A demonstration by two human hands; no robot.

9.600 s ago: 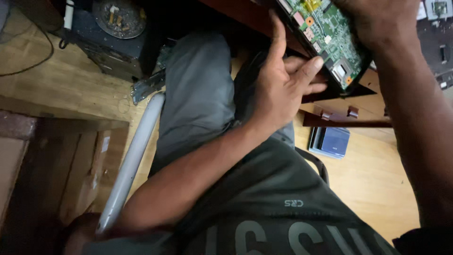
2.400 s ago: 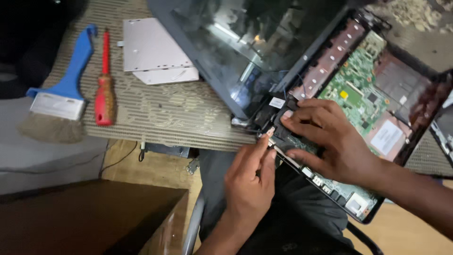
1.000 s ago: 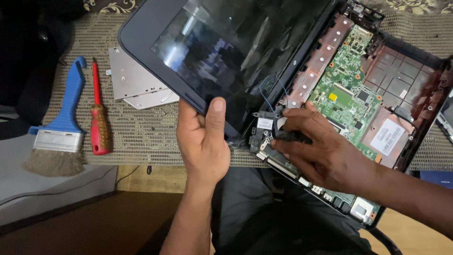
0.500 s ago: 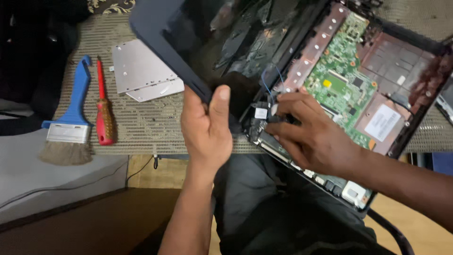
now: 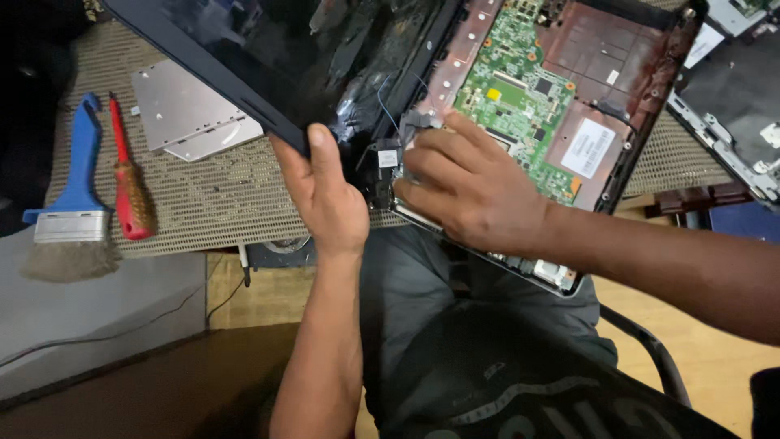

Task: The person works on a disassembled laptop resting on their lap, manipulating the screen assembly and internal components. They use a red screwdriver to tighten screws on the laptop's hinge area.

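An opened laptop lies across the table edge and my lap, its green circuit board bare inside the dark red base. My left hand grips the lower edge of the dark screen lid, thumb on top. My right hand presses on the base by the hinge, fingers spread over the board's near corner. Thin wires run from the hinge into the lid.
A woven mat covers the table. On it lie a flat silver drive, a red-handled screwdriver and a blue-handled brush. Another opened device sits at the right. A chair arm and wooden floor show below.
My left hand has lifted the screen lid further up and away from the base. The right hand stays pressed by the hinge. The view has shifted a little to the left.
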